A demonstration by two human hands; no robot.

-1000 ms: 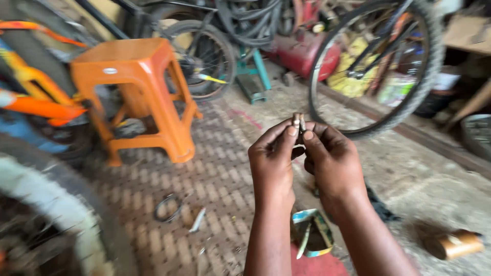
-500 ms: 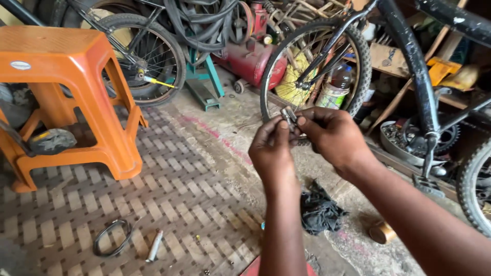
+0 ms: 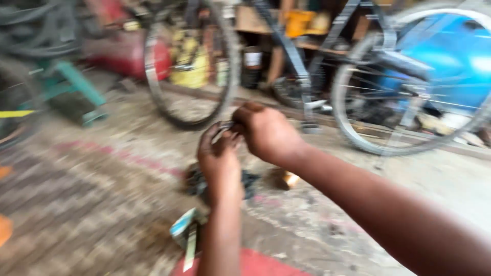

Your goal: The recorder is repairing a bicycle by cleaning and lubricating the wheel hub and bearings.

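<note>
Both hands meet at chest height, left hand (image 3: 219,159) and right hand (image 3: 267,132) each grasping a small grey metal part (image 3: 223,129) pinched between fingertips, lifted clear of the floor for close handling.

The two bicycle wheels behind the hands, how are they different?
The left bicycle wheel shows whole in front of red and yellow things; the right bicycle wheel is partly cut off, with something blue behind it. The left one looks narrower. Both stand upright, with thin spokes.

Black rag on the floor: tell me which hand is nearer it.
Left. The left hand sits just above the black rag, overlapping it in view; the right hand is higher and farther back.
</note>
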